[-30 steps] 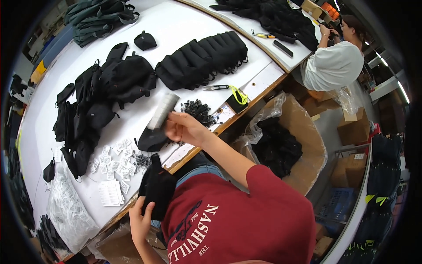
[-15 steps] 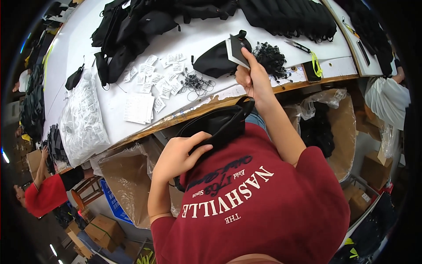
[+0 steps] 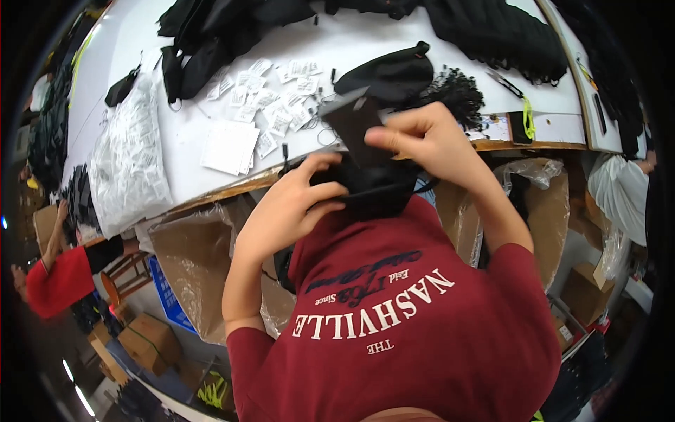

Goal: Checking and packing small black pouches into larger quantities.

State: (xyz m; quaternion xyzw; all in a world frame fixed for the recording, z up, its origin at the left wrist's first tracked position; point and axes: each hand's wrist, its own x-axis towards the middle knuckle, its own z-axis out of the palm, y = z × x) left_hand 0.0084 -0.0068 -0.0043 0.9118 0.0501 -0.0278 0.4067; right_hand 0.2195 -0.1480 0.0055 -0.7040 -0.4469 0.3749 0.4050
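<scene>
A black fabric pouch (image 3: pixel 383 202) rests against my front at the table's edge, its mouth spread open. My left hand (image 3: pixel 292 204) grips its left rim with bent fingers. Pinched between the thumb and fingers of my right hand (image 3: pixel 429 141) is a dark card tag (image 3: pixel 354 130), tilted over the pouch opening. Another black pouch (image 3: pixel 387 74) lies on the table just beyond the card. Right of that pouch is a heap of black cord loops (image 3: pixel 457 98). Many small white printed labels (image 3: pixel 274 105) are scattered to the left, near a stack of white cards (image 3: pixel 228 146).
A clear plastic bag of white labels (image 3: pixel 130 162) lies at the table's left. Snips (image 3: pixel 508 86) with a yellow cord lie at the right. Black pouches (image 3: pixel 496 42) are piled at the back. Plastic-lined cartons (image 3: pixel 190 264) stand below the table edge. A person in red (image 3: pixel 63 281) is at far left.
My right hand has brought the card down and toward me, from beside the pouch on the table to over the open pouch. My left hand has shifted up along the rim.
</scene>
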